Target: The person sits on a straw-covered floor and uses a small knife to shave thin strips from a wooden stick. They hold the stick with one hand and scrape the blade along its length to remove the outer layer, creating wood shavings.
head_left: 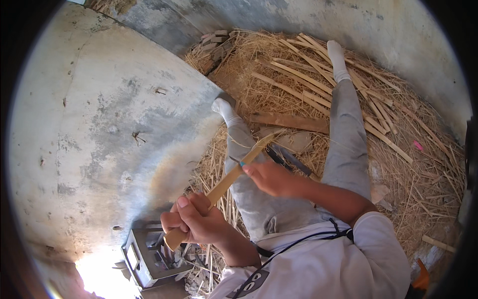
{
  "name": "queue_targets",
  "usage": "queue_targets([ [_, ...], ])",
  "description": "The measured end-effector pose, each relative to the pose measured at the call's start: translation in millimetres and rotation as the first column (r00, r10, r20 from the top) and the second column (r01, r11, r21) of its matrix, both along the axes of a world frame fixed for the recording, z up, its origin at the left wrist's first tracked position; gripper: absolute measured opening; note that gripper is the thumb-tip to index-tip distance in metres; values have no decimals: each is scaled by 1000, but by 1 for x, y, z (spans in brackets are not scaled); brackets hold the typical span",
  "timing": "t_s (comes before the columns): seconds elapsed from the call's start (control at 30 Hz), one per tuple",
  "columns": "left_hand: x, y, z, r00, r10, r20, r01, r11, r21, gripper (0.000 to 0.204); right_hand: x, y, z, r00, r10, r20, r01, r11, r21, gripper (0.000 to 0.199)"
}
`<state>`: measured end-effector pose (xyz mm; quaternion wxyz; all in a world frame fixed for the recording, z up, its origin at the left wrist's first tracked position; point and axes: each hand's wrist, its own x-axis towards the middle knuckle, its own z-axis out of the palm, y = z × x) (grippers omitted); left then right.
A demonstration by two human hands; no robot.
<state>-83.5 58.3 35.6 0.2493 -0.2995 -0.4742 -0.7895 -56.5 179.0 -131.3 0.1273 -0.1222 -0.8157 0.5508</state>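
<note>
A long flat bamboo strip slants across my lap, its far end over the space between my legs. My left hand is closed around its near end, thumb on top. Farther along, my right hand is closed on a small knife. Its narrow blade lies across the strip, and a bit of teal shows by my fingers; the rest of the handle is hidden. Thin curled shavings hang near the strip's far end.
Cut strips lie scattered over straw and shavings beyond and right of my stretched legs. A brown plank and a dark-bladed tool rest between them. A metal frame stands at lower left, beside the stained wall.
</note>
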Motion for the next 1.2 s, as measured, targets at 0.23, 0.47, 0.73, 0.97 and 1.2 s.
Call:
queue_targets([
  [0.23,-12,-3,3,958,-220,-184,203,973,-110,42,-14,39,-81,911,86,404,-88,996,-15,73],
  [0.47,-48,-26,3,903,-323,-284,288,945,-157,41,-12,34,-68,923,-7,384,53,993,-109,73],
  [0.73,-84,-48,6,700,-615,-363,557,789,-260,41,32,-12,102,950,307,49,-301,948,-102,66],
  [0.97,-55,-52,5,676,-645,-356,578,764,-286,46,7,7,62,896,271,351,-235,962,-142,62],
  [1.2,-47,-38,7,687,-622,-376,524,782,-336,42,31,-8,93,957,290,23,-284,948,-142,57],
])
